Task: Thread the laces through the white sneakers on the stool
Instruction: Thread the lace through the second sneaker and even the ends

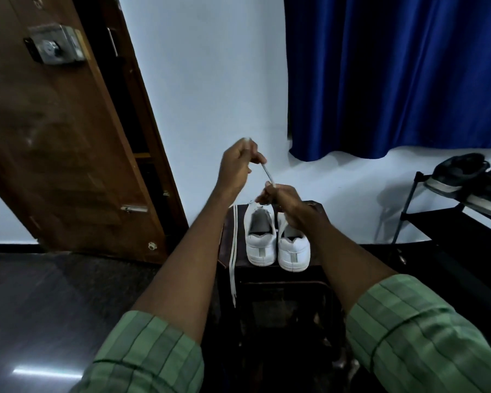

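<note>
Two white sneakers stand side by side on a dark stool (315,211), heels toward me: the left sneaker (260,239) and the right sneaker (294,252). My left hand (238,165) is raised above them and pinches one end of a white lace (268,175). My right hand (281,201) grips the same lace lower down, just over the sneakers' tongues. The lace runs taut between both hands. A second white lace (233,259) hangs over the stool's left edge.
A brown wooden door (68,143) stands open at the left. Blue curtains (394,75) hang at the right. A black shoe rack (437,219) holding dark shoes (471,182) stands at the far right. The floor is dark and glossy.
</note>
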`<state>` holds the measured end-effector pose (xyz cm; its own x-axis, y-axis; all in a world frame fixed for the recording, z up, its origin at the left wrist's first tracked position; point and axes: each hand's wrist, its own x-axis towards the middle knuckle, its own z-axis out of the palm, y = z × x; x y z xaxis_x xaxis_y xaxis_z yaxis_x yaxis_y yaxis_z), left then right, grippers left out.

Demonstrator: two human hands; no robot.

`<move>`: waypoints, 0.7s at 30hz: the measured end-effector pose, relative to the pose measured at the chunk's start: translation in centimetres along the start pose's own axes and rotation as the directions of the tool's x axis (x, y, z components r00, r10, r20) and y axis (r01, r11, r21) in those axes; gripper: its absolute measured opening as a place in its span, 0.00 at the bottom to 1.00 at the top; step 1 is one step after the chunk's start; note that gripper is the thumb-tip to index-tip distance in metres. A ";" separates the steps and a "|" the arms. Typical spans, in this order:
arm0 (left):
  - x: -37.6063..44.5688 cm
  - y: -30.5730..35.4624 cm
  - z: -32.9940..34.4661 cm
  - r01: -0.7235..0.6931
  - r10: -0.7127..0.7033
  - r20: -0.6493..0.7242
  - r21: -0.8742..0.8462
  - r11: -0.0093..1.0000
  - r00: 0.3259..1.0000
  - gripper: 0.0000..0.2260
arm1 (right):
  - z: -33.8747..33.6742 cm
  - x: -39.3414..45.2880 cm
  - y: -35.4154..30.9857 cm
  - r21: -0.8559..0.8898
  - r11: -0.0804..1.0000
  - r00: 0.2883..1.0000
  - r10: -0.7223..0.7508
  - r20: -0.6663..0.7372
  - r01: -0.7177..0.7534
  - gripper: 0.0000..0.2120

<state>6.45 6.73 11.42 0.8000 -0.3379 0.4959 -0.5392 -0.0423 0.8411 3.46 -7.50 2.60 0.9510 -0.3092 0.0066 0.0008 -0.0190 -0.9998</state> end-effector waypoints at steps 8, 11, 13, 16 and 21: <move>0.8 -6.9 -0.2 0.245 -0.228 -0.150 0.106 0.964 0.962 0.17 | -7.4 3.5 1.3 0.290 0.957 0.754 0.173 -0.634 0.024 0.21; 0.6 -9.5 2.6 0.314 -0.344 0.066 0.275 0.909 0.937 0.16 | -9.1 3.9 1.6 0.203 0.977 0.648 0.111 -0.753 0.068 0.11; 0.2 -10.2 4.3 0.302 -0.374 0.162 0.347 0.888 0.913 0.16 | -10.8 4.0 1.7 0.197 0.975 0.604 0.096 -0.792 0.104 0.04; 0.2 -11.4 6.0 0.158 -0.302 0.267 0.451 0.879 0.915 0.16 | -13.6 4.6 2.2 0.008 0.996 0.618 -0.049 -0.784 0.089 0.18; 1.0 -13.0 8.6 0.043 -0.157 0.210 0.466 0.884 0.965 0.11 | -13.9 4.4 4.5 -0.386 0.898 0.776 -0.085 -0.625 -0.212 0.19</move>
<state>12.00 -1.20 -0.86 0.8016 -0.5167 0.3009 -0.5651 -0.4900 0.6637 3.39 -22.15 -1.65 0.5449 -0.8323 0.1016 -0.3202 -0.3186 -0.8922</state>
